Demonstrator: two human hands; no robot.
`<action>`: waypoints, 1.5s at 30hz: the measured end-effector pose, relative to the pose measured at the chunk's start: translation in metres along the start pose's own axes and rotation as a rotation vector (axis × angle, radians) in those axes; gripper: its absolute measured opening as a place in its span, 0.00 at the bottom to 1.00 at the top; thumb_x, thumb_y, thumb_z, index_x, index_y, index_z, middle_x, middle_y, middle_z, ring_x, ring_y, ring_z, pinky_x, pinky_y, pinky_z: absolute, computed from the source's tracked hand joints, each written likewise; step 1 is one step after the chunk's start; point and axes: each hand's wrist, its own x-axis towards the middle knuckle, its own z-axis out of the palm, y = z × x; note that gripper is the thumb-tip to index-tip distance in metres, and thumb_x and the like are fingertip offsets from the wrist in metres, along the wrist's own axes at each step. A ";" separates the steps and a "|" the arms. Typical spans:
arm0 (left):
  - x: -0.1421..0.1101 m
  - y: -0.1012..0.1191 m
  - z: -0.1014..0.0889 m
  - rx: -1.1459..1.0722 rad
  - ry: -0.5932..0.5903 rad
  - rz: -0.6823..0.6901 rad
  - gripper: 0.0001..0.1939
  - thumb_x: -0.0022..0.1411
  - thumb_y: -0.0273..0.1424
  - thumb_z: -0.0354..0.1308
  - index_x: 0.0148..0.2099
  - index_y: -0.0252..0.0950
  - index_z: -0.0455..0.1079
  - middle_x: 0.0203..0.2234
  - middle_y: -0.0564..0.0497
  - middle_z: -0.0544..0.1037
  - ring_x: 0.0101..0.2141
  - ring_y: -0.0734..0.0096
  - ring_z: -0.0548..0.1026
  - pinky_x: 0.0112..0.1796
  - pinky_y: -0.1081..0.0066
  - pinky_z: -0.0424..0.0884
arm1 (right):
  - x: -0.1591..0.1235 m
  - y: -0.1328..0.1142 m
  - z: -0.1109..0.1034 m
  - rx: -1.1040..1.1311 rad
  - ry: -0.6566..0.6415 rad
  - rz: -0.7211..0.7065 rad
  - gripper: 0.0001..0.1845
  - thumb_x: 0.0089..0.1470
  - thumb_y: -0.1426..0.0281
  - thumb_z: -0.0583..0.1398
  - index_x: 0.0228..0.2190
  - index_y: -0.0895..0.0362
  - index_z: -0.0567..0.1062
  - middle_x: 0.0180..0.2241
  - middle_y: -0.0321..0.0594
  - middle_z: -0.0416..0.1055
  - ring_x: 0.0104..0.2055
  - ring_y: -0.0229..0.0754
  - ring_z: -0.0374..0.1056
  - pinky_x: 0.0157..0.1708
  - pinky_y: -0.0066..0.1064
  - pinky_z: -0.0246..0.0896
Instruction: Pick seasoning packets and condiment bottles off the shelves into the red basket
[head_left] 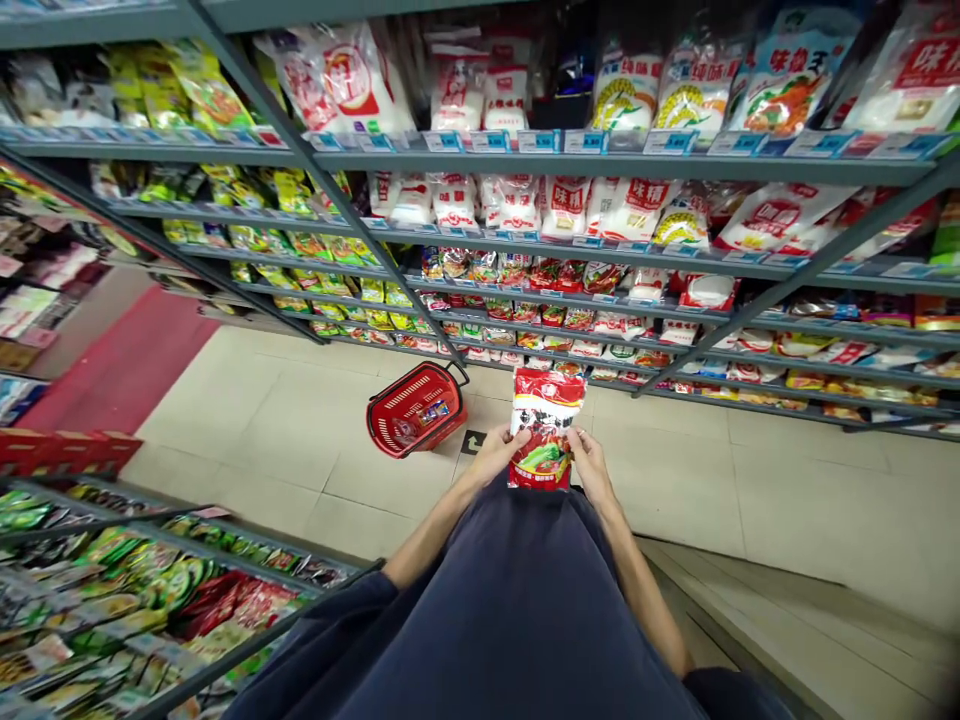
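Observation:
A red and white seasoning packet [541, 425] is held upright in front of my body, its printed front towards me. My left hand [498, 451] grips its left edge, thumb on the front. On the opposite edge, my right hand [590, 458] pinches the packet in the same way, with a ring on one finger. The fingers behind the packet are hidden. To the left on the floor stands a red shopping basket [420, 408], apart from both hands. Inside it lie a small blue packet [435, 411] and something reddish in clear wrapping.
Tall shelves [525, 160] ahead hold rows of white, red and yellow seasoning bags, with price tags along the edges. At lower left, a sloping rack [150, 600] carries green and red packets. Pale floor tiles [675, 450] run between them, with an arrow sticker [473, 442] beside the basket.

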 end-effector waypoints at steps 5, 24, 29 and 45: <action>-0.046 -0.006 -0.049 -0.067 -0.013 -0.003 0.29 0.55 0.49 0.71 0.49 0.30 0.77 0.42 0.39 0.84 0.39 0.57 0.82 0.43 0.62 0.77 | -0.019 0.026 0.042 -0.016 0.075 -0.010 0.24 0.52 0.48 0.67 0.39 0.55 0.77 0.38 0.40 0.80 0.35 0.42 0.74 0.35 0.31 0.69; -0.185 -0.053 -0.246 -0.246 -0.029 -0.076 0.29 0.56 0.49 0.70 0.48 0.29 0.77 0.42 0.39 0.84 0.38 0.59 0.82 0.41 0.65 0.77 | -0.136 0.116 0.208 -0.473 -0.026 0.028 0.26 0.52 0.47 0.66 0.39 0.56 0.81 0.36 0.44 0.82 0.33 0.48 0.78 0.34 0.39 0.77; -0.186 -0.049 -0.241 -0.169 -0.151 -0.112 0.30 0.56 0.50 0.70 0.49 0.28 0.78 0.43 0.38 0.84 0.39 0.55 0.83 0.42 0.64 0.77 | -0.155 0.125 0.196 -0.704 0.010 -0.099 0.21 0.56 0.49 0.63 0.36 0.53 0.82 0.33 0.44 0.81 0.30 0.49 0.77 0.33 0.40 0.74; -0.151 -0.017 -0.220 -0.203 0.035 -0.175 0.27 0.56 0.48 0.71 0.46 0.30 0.76 0.39 0.41 0.85 0.35 0.62 0.83 0.41 0.66 0.78 | -0.095 0.103 0.193 -0.173 0.017 0.013 0.25 0.51 0.48 0.67 0.40 0.55 0.79 0.40 0.41 0.79 0.39 0.43 0.73 0.39 0.32 0.68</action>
